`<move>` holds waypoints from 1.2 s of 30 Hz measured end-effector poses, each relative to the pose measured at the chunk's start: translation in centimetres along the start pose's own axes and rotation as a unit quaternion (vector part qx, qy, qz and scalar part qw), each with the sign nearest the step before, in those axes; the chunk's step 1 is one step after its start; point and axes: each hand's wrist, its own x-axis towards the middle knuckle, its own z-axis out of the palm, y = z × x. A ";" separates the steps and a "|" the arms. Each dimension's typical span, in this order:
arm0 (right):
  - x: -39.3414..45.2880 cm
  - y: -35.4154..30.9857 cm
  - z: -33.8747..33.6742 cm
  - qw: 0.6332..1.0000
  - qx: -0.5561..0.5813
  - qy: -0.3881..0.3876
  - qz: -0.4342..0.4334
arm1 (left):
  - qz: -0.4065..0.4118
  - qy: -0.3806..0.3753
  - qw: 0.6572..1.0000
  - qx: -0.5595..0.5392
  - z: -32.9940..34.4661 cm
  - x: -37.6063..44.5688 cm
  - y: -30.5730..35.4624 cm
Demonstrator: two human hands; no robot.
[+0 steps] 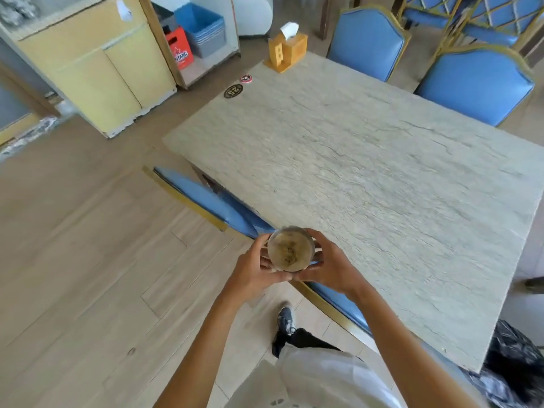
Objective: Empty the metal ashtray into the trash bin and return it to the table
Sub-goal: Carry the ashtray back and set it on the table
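The round metal ashtray is held in the air at the near left edge of the stone table, its open top facing me with dark ash inside. My left hand cups its left side and my right hand cups its right side, fingers wrapped around the rim. A black trash bag, which may line a bin, shows at the lower right beyond the table's near corner.
Blue chairs with gold trim stand at the table's far side and are tucked under its near edge. A wooden tissue holder and two round coasters sit at the far left corner. A yellow cabinet stands at the left.
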 end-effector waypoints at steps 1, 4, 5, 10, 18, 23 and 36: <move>1.1 -0.3 -0.3 1.000 0.005 0.009 0.005 | 0.000 -0.008 1.000 0.005 -0.7 1.3 0.4; 4.0 -1.2 -1.1 0.999 0.013 0.027 0.014 | 0.005 -0.028 1.000 0.012 -2.3 5.0 1.3; 4.8 -1.4 -1.3 0.999 0.008 0.032 0.016 | 0.007 -0.036 0.999 0.017 -2.7 6.1 1.5; 7.7 -2.0 -2.2 0.996 0.002 0.080 0.031 | 0.016 -0.066 0.996 0.066 -4.4 11.4 2.5; 11.9 -2.8 -2.6 0.980 0.003 0.169 0.107 | 0.061 -0.168 0.977 0.119 -6.4 20.2 4.9; 15.4 -3.7 -2.0 0.960 0.010 0.235 0.149 | 0.114 -0.219 0.957 0.155 -8.0 25.8 5.9; 23.9 -3.2 -3.1 0.932 0.007 0.287 0.222 | 0.156 -0.276 0.926 0.204 -8.5 36.9 6.1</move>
